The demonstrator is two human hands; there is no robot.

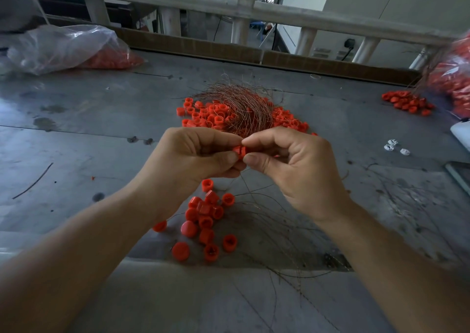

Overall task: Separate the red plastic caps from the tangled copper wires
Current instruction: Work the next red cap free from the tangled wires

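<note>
Head view: both hands meet above the middle of the metal table (76,134), and the red cap (239,152) being worked sits exactly between them. The left hand (201,154) has its fingers curled, thumb and forefinger pinching the cap's left side. The right hand (292,165) pinches the cap's right side the same way, its other fingers loosely bent and holding nothing else. The fingertips cover most of the cap, so which way its open end faces cannot be told. A thin wire (244,183) trails from the pinch down toward the person. Neither hand is nearer; each holds one side, so the coming pull probably runs left to right, hands drawing apart.

The tangle of copper wires (236,104) lies just beyond the hands, resting on many caps not yet sorted. Nearer the person, below the hands, sits a heap of freed caps (206,220), with loose wires (279,233) beside it on the right.
</note>
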